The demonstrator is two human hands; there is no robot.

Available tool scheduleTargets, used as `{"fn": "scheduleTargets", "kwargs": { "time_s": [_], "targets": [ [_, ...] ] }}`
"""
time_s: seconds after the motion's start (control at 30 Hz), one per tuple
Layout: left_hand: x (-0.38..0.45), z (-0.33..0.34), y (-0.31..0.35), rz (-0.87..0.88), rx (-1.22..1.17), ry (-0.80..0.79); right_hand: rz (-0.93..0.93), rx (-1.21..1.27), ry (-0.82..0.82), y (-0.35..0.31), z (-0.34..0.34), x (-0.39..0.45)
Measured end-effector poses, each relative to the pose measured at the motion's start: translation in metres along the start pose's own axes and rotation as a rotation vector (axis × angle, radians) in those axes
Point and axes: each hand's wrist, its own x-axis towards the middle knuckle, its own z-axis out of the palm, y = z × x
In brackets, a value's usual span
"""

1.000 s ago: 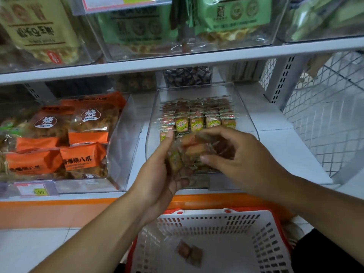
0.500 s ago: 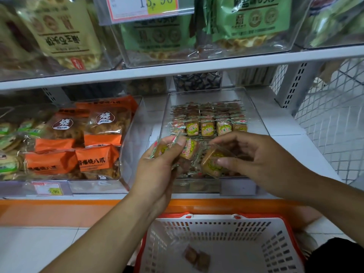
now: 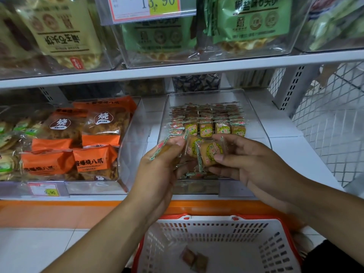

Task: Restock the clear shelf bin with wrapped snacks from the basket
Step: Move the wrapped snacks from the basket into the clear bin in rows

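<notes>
Left hand (image 3: 159,164) grips a small bunch of wrapped snacks (image 3: 197,148), thumb on top, fingers curled underneath. Right hand (image 3: 254,164) pinches one wrapped snack (image 3: 211,152) between thumb and fingertips, other fingers loosely curled. That snack touches the left hand's bunch; the two hands almost meet over the near end of the clear shelf bin (image 3: 254,117).

Bin sits on the lower shelf (image 3: 291,146), far side of the hands. Its far half holds neat rows of the same snacks (image 3: 208,123), labels up. A few loose ones lie at the near end under the hands.

Versus half a second ago: right hand's snack has come up and left against the left hand's bunch, label now facing the camera; hands closer together. A second ago both hands were clustered lower on one blurred clump. View has tilted up a bit, more of the price tag (image 3: 145,6) showing.

Basket (image 3: 275,229), white with red rim, stands near, below the shelf edge, with two wrapped snacks left (image 3: 194,258) on its floor.

Left of the bin: another clear bin with orange packets (image 3: 94,160), price label (image 3: 44,189) on its front. Upper shelf carries clear bins of green bags (image 3: 254,22) and yellow bags (image 3: 61,34). Wire mesh panel (image 3: 331,123) at far right.
</notes>
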Motion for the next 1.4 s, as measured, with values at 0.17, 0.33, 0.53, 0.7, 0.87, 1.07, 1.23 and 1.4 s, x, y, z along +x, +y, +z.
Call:
{"fn": "scheduleTargets", "kwargs": {
  "time_s": [0.17, 0.33, 0.53, 0.7, 0.87, 1.07, 1.23, 1.4],
  "targets": [
    [0.0, 0.0, -0.004, -0.006, 0.015, -0.024, -0.054, -0.185, 0.039, 0.0, 0.003, -0.006],
    [0.0, -0.001, -0.007, -0.046, 0.12, -0.08, -0.068, -0.468, 0.059, 0.002, 0.003, -0.007],
    [-0.002, 0.001, -0.008, -0.184, 0.187, -0.138, 0.026, -0.665, -0.14, -0.005, -0.005, -0.006],
    [0.004, -0.003, 0.003, -0.363, -0.028, -0.024, -0.001, -0.71, -0.038, -0.011, -0.017, 0.004],
    [0.014, -0.006, 0.005, -0.363, -0.17, 0.021, -0.063, -0.78, 0.099, -0.012, -0.02, 0.036],
    [0.023, -0.003, -0.006, -0.295, 0.006, 0.142, -0.139, -0.973, 0.147, 0.003, -0.005, 0.094],
    [0.03, -0.004, -0.008, -0.265, -0.008, 0.153, -0.222, -1.082, 0.222, 0.014, 0.006, 0.127],
    [0.036, -0.001, -0.006, -0.278, 0.034, 0.163, -0.341, -1.19, 0.292, 0.022, 0.008, 0.135]
  ]
}}
